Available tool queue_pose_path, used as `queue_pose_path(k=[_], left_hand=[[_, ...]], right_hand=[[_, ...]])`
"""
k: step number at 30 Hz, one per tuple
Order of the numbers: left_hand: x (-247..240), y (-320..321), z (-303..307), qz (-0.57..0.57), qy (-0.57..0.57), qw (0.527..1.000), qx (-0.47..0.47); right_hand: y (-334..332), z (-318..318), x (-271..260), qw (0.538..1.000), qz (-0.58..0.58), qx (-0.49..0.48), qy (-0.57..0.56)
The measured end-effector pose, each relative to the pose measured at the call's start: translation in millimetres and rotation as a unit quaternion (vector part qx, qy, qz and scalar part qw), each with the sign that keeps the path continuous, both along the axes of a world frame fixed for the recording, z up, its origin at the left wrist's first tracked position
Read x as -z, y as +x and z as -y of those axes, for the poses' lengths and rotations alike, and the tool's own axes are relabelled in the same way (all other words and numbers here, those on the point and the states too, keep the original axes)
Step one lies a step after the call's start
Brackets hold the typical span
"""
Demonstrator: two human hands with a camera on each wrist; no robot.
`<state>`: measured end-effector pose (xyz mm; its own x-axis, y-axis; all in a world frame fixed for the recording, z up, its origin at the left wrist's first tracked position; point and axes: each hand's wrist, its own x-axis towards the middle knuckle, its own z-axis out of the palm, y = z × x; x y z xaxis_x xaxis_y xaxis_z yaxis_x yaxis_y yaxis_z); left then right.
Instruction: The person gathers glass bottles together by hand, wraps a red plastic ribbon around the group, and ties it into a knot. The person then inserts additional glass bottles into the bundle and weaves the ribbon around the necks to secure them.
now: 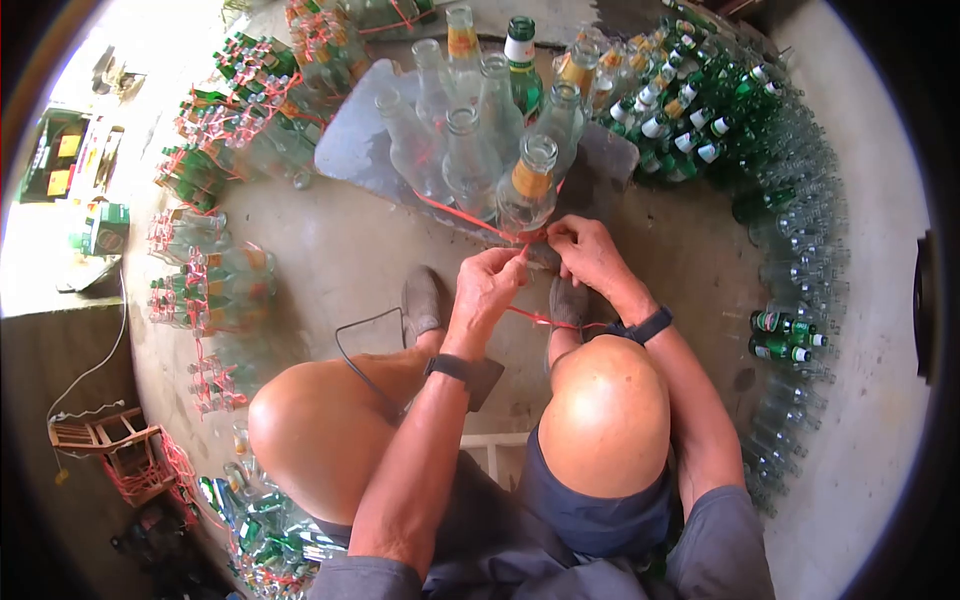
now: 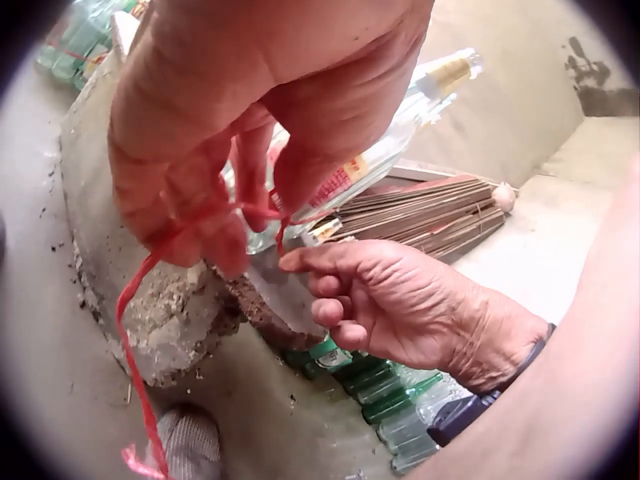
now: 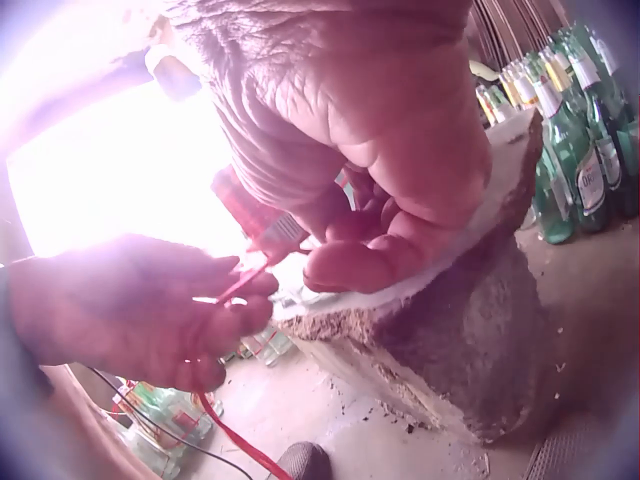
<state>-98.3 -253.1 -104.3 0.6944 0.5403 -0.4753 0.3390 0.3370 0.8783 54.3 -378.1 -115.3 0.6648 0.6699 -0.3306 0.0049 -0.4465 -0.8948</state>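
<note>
A group of glass bottles, mostly clear with one green bottle among them, stands upright on a grey stone slab. Red plastic string runs round the group's near side, low down. In front of the nearest bottle, my left hand grips the string, and a loose tail hangs from its fingers in the left wrist view. Close beside it, my right hand pinches the string between thumb and forefinger. The right wrist view shows both hands meeting at the slab's rough edge.
Green bottles and rows of clear bottles line the right side. String-tied bundles stand along the left. My shoes are below the slab. A small wooden stool with red string stands at far left.
</note>
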Motion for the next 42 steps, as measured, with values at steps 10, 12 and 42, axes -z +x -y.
queue_pose_path(k=[10, 12, 42], left_hand=[[-85, -3, -61, 0.000, 0.355, 0.930, 0.092], [-130, 3, -81, 0.018, 0.342, 0.934, 0.104], [-170, 98, -220, 0.023, 0.246, 0.931, 0.270]], right_hand=[[46, 13, -132, 0.992, 0.121, -0.016, 0.039], [52, 10, -165, 0.987, 0.155, -0.037, 0.013], [76, -70, -179, 0.956, 0.269, -0.116, -0.032]])
